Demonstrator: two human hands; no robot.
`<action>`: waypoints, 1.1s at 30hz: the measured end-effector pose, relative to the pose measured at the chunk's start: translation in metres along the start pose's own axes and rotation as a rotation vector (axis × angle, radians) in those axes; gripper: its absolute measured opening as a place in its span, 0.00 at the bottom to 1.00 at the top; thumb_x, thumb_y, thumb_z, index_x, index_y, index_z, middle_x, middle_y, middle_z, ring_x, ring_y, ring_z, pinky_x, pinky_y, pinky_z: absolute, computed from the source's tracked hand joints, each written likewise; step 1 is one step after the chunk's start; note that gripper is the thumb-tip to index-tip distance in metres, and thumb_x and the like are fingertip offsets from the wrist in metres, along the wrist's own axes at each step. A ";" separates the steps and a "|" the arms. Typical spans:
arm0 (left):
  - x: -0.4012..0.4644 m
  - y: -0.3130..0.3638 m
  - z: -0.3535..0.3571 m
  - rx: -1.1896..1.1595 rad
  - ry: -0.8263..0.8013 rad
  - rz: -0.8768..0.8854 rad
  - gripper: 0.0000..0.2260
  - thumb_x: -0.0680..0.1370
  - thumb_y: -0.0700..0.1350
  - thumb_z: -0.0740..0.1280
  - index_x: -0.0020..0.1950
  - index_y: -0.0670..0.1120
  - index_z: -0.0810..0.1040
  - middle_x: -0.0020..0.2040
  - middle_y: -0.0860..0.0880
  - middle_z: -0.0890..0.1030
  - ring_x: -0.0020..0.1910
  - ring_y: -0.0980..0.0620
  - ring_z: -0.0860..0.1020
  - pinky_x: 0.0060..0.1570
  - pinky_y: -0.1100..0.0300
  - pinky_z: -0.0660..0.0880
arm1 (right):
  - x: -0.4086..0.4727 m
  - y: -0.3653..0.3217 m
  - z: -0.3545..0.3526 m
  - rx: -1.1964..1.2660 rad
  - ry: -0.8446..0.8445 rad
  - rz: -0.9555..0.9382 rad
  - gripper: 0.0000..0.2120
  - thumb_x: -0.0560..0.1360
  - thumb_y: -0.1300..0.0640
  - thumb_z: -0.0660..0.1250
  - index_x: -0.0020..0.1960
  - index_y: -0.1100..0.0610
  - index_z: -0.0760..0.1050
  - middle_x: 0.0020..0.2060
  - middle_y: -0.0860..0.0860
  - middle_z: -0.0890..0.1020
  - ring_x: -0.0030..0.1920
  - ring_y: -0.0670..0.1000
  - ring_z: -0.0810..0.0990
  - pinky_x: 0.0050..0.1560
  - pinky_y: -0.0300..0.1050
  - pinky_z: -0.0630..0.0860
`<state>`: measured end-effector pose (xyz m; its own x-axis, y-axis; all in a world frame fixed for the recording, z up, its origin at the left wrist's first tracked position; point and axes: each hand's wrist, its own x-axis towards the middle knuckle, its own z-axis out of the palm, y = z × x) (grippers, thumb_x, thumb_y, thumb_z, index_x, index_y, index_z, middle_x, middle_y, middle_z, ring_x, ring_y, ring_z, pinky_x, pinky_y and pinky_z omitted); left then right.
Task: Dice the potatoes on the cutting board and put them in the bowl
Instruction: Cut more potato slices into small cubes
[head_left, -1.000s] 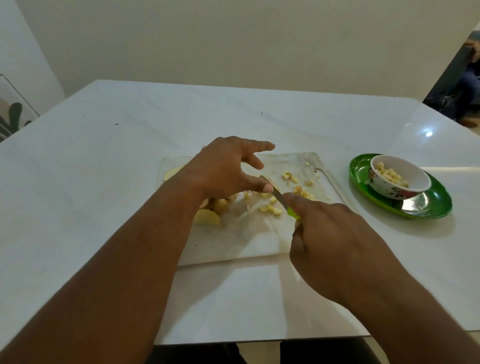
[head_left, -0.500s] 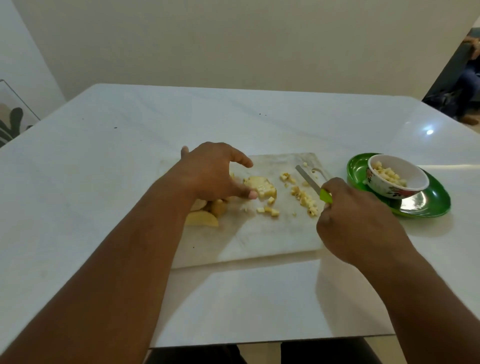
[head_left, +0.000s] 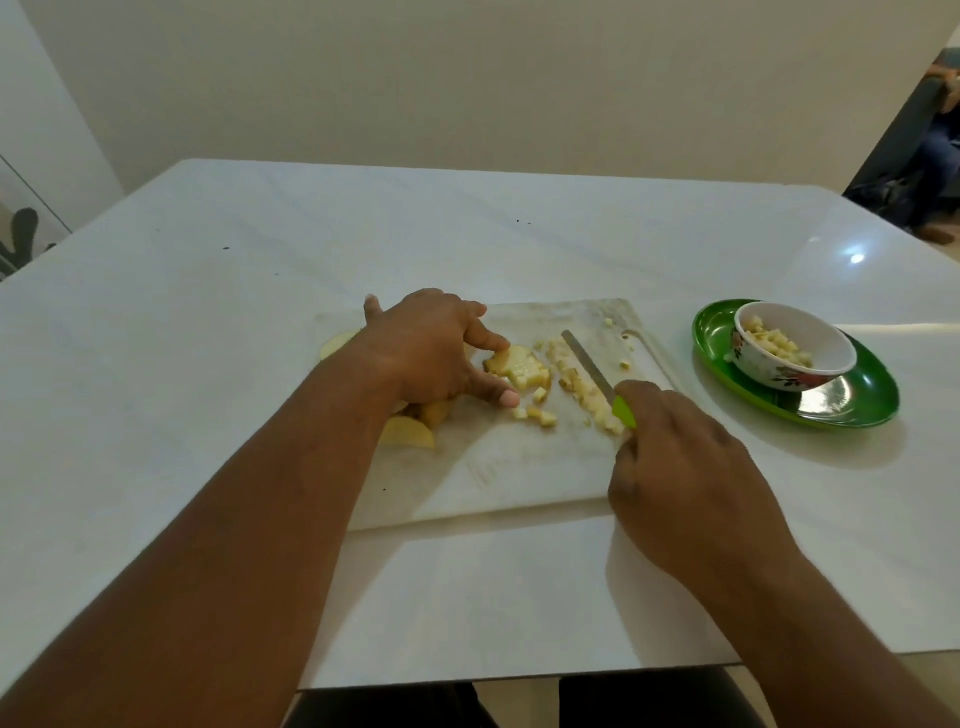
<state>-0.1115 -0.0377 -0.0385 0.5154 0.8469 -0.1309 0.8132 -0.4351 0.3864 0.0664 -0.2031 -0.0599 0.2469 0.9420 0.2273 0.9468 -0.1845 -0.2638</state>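
Potato wedges (head_left: 410, 431) partly hidden under left hand (head_left: 431, 353), seemingly pinching slab (head_left: 519, 366); right hand (head_left: 685, 483) grips knife (head_left: 597, 382).

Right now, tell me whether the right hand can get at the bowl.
Probably yes: nothing stands between the right hand and the bowl, but its grip is taken by the knife.

we've got 1 head view, looking forward and down, close over the cutting board (head_left: 519, 467) and table (head_left: 208, 312).
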 end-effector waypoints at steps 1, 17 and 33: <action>0.000 0.000 0.001 -0.016 0.013 0.002 0.37 0.61 0.71 0.75 0.69 0.64 0.77 0.80 0.62 0.64 0.82 0.53 0.52 0.75 0.29 0.38 | 0.002 0.006 0.000 -0.007 0.032 0.007 0.23 0.77 0.62 0.61 0.70 0.53 0.67 0.56 0.53 0.75 0.50 0.55 0.75 0.44 0.44 0.66; 0.002 -0.005 0.002 -0.202 0.191 -0.014 0.12 0.63 0.64 0.81 0.42 0.63 0.87 0.69 0.64 0.77 0.66 0.62 0.70 0.76 0.34 0.47 | -0.008 -0.006 0.002 -0.025 0.029 -0.042 0.26 0.78 0.60 0.59 0.75 0.51 0.64 0.54 0.47 0.74 0.45 0.48 0.74 0.43 0.38 0.65; 0.012 -0.025 0.000 -0.334 0.308 -0.084 0.05 0.80 0.52 0.71 0.53 0.57 0.87 0.58 0.57 0.84 0.57 0.56 0.80 0.56 0.58 0.74 | -0.004 -0.016 0.009 0.034 -0.031 -0.147 0.29 0.78 0.60 0.57 0.77 0.47 0.63 0.47 0.42 0.67 0.42 0.45 0.71 0.41 0.37 0.65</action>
<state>-0.1255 -0.0161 -0.0494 0.3055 0.9485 0.0834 0.6910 -0.2811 0.6659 0.0480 -0.2011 -0.0650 0.0994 0.9664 0.2371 0.9645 -0.0350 -0.2616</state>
